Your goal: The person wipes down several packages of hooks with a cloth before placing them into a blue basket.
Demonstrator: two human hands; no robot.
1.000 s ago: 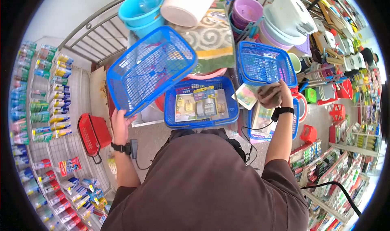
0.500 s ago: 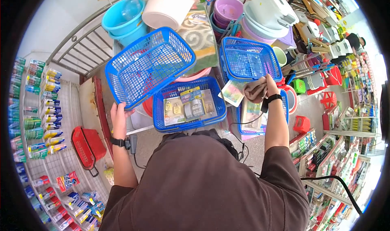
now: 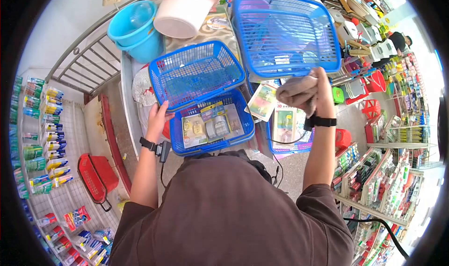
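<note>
My left hand (image 3: 158,121) grips the near left corner of an empty blue basket (image 3: 196,74), which sits tilted over the back of another blue basket (image 3: 213,146) holding carded packages (image 3: 217,123). In my right hand (image 3: 322,90) is a crumpled brown cloth (image 3: 298,92), and the fingers touch the near rim of a raised blue basket (image 3: 287,34). Below that hand, a lower blue basket (image 3: 292,149) holds flat packages (image 3: 284,125). A picture card (image 3: 263,100) leans at its left side.
Turquoise buckets (image 3: 135,32) and a pale pink bucket (image 3: 184,13) stand at the back left. A red basket (image 3: 98,177) lies at the left by shelves of packets (image 3: 51,139). Stocked shelves (image 3: 374,177) run along the right. A person (image 3: 401,41) is at the far right.
The left empty basket has moved right and down, over the filled one. The right basket has risen and tilted up, with my right hand at its near edge. The view has shifted slightly.
</note>
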